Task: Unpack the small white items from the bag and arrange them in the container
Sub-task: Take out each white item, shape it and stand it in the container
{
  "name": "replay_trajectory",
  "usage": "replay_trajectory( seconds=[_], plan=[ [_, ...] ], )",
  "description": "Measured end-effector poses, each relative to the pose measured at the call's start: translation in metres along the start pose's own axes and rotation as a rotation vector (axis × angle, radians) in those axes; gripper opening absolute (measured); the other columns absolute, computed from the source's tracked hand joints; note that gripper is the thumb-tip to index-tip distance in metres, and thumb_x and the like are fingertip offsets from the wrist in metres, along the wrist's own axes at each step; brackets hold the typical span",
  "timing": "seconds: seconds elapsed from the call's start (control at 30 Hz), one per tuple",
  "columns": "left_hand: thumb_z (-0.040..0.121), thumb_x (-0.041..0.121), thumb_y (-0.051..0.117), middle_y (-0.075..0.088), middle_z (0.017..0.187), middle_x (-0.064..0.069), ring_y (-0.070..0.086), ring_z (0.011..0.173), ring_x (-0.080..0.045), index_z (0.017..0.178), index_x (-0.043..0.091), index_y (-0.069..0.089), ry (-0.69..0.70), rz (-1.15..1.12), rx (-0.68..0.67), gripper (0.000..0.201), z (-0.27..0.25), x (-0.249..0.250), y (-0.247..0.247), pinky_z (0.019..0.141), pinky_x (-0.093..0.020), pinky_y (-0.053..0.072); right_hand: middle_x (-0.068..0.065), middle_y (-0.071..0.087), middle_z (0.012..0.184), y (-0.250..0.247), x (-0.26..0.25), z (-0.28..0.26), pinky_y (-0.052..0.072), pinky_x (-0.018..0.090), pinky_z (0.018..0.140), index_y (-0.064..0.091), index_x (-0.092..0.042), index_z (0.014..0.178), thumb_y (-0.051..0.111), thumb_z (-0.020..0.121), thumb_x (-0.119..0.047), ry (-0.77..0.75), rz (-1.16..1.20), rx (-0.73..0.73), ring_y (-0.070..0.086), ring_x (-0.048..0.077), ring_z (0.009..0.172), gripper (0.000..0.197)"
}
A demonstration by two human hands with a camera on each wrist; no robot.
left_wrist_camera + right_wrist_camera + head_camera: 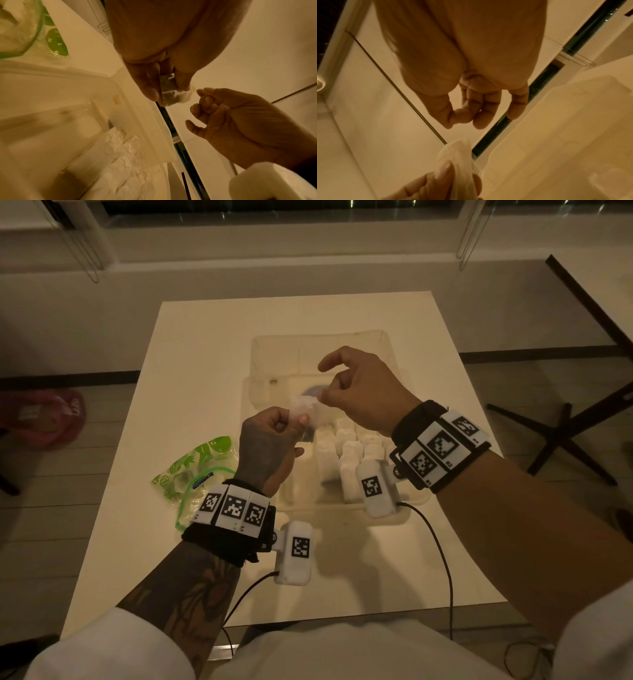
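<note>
Both hands over the container (349, 505)

Left hand (270, 440) is pinching a small clear wrapper (303, 405); right hand (363, 392), fingers curled, is touching its edge.

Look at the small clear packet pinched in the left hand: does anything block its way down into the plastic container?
Nothing visible does. The left hand pinches the packet above the open container, whose lid is off. White items fill its near part; the far part is free. The right hand hovers beside the packet, not under it.

Small clear packet (303, 405) held above translucent container (318, 344), where white items (346, 453) stand in rows
</note>
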State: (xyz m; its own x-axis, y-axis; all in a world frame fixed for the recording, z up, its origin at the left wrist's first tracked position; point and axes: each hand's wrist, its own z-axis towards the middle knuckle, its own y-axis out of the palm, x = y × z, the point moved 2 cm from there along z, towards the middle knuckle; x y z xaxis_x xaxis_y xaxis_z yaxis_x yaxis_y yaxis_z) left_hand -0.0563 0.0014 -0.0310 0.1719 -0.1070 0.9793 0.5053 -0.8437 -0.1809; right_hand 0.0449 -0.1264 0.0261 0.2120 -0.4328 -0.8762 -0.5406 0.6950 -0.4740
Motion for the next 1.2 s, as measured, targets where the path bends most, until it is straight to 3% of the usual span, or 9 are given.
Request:
replay_trajectory(
  seconds=[0.1,0.17,0.23,0.33,0.53,0.7,0.83,1.03,1.2],
  plan=[
    [0.093,0.021,0.063,0.071,0.08,0.002,0.07,0.079,-0.013,0.085,0.023,0.066,-0.002,-0.009,-0.021,0.009,0.0,0.001,0.001,0.06,-0.025,0.059,-0.002,0.064,0.113,0.0,0.003,0.001,0.046,0.009,0.054,0.049,-0.019,0.132,0.061,0.088,-0.005,0.012,-0.038,-0.098,0.06,0.005,0.092,0.048],
    [0.094,0.022,0.061,0.07,0.079,0.004,0.07,0.079,-0.012,0.083,0.026,0.065,0.01,0.006,-0.04,0.013,-0.001,0.002,0.001,0.059,-0.025,0.059,-0.003,0.059,0.118,-0.001,0.005,0.004,0.046,0.011,0.065,0.052,-0.019,0.129,0.057,0.094,-0.015,-0.016,-0.106,-0.037,0.057,0.01,0.102,0.036],
    [0.095,0.022,0.059,0.069,0.079,0.005,0.069,0.079,-0.012,0.083,0.028,0.064,0.021,0.01,-0.056,0.014,-0.002,0.003,0.002,0.059,-0.024,0.059,-0.004,0.06,0.116,-0.001,0.005,0.006,0.044,0.016,0.071,0.057,-0.019,0.125,0.051,0.099,-0.024,-0.02,-0.121,-0.048,0.056,0.009,0.1,0.027],
    [0.096,0.024,0.058,0.071,0.084,0.001,0.07,0.082,-0.016,0.087,0.026,0.065,0.029,0.01,-0.071,0.011,-0.002,0.004,0.002,0.06,-0.026,0.059,-0.006,0.062,0.104,0.003,0.005,0.006,0.044,0.019,0.067,0.062,-0.018,0.118,0.05,0.099,-0.03,-0.012,-0.148,-0.139,0.058,0.005,0.089,0.026],
    [0.09,0.019,0.067,0.073,0.086,-0.007,0.072,0.076,-0.015,0.105,0.014,0.059,0.024,-0.051,0.02,0.017,-0.001,0.004,0.005,0.057,-0.031,0.06,0.002,0.068,0.081,0.007,0.006,0.009,0.048,0.023,0.065,0.067,-0.011,0.1,0.055,0.097,-0.023,-0.046,-0.204,-0.142,0.06,0.009,0.067,0.017],
    [0.084,0.016,0.073,0.071,0.086,-0.013,0.072,0.077,-0.023,0.083,0.02,0.06,0.074,-0.078,0.077,0.013,-0.003,0.003,0.006,0.06,-0.035,0.06,0.003,0.069,0.076,0.008,0.008,0.011,0.049,0.022,0.061,0.064,-0.014,0.093,0.054,0.098,-0.021,-0.023,-0.122,-0.064,0.064,0.008,0.062,0.013],
    [0.083,0.012,0.073,0.07,0.086,-0.015,0.072,0.078,-0.027,0.083,0.019,0.06,0.028,-0.142,0.09,0.015,-0.001,0.002,0.007,0.059,-0.034,0.059,0.002,0.069,0.074,0.009,0.008,0.01,0.05,0.02,0.06,0.064,-0.015,0.092,0.055,0.097,-0.019,-0.03,-0.091,-0.063,0.065,0.007,0.061,0.012],
    [0.085,0.014,0.072,0.07,0.08,-0.008,0.069,0.072,-0.02,0.079,0.021,0.063,0.089,-0.039,0.133,0.013,-0.002,0.003,0.006,0.055,-0.031,0.058,0.002,0.069,0.074,0.01,0.009,0.01,0.051,0.02,0.061,0.063,-0.017,0.09,0.055,0.097,-0.02,-0.042,-0.098,-0.052,0.066,0.008,0.061,0.011],
    [0.087,0.015,0.069,0.07,0.091,0.01,0.068,0.082,-0.013,0.082,0.024,0.065,0.08,-0.058,0.052,0.012,-0.003,0.006,0.004,0.066,-0.031,0.06,-0.006,0.062,0.076,0.008,0.009,0.01,0.045,0.019,0.064,0.064,-0.014,0.09,0.056,0.096,-0.017,-0.076,-0.165,-0.001,0.06,0.01,0.069,0.01]
  ],
)
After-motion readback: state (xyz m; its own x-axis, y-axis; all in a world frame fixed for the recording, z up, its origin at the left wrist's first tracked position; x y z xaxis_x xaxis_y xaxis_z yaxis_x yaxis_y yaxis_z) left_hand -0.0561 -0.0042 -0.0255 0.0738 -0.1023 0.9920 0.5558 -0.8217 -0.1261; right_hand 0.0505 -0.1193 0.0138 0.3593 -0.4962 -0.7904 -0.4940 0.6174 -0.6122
